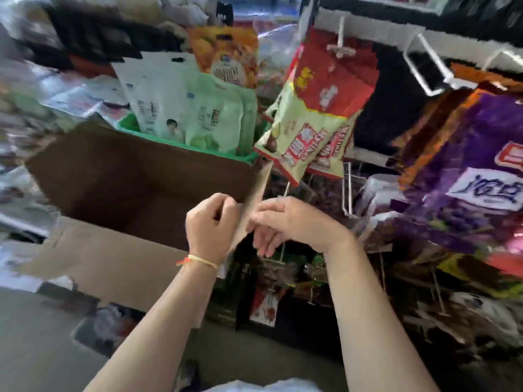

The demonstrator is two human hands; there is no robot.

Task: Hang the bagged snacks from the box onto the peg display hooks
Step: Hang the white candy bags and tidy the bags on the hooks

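The open box (135,179) sits at centre left, its right flap (252,202) standing up between the 2 hands: the left hand (210,222) on the flap's left side, the right hand (285,222) on its right. Behind the box, pouches (181,108) stand in a bin (127,123). Right of the box, snack bags (314,120) hang from a peg hook (339,38); further right, another bag (475,171) hangs near the frame edge. Below these, more hooks (348,190) carry packets.

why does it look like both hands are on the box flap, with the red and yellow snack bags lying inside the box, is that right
Not quite. In the head view both hands, left hand and right hand, do hold the box flap, but the red and yellow snack bags hang from a peg hook above the box.
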